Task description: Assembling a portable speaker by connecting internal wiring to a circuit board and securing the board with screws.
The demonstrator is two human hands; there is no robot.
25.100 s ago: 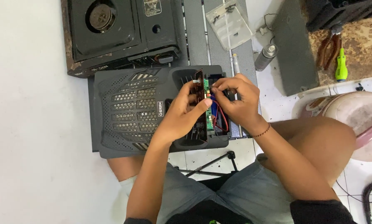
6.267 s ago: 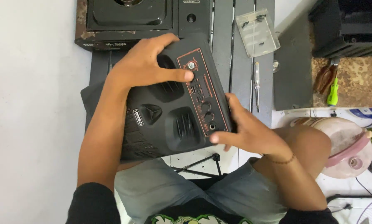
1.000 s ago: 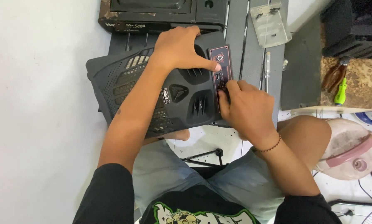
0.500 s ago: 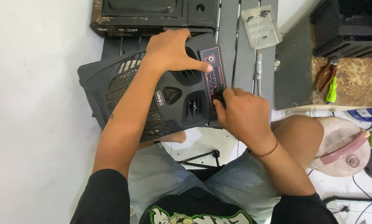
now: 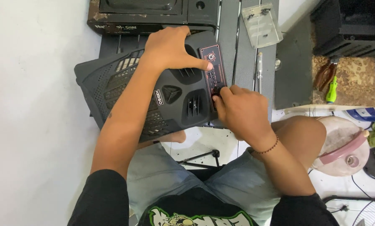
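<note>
The black speaker case (image 5: 154,100) lies across the person's lap. The left hand (image 5: 170,48) spreads flat on its far edge, steadying it, while the right hand (image 5: 242,111) presses curled fingertips at the red-trimmed control panel (image 5: 212,69); seating that panel flush calls for firm, even pressure.

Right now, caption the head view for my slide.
Left hand steadies a black plastic speaker housing while right hand presses its red-edged control panel.
</note>
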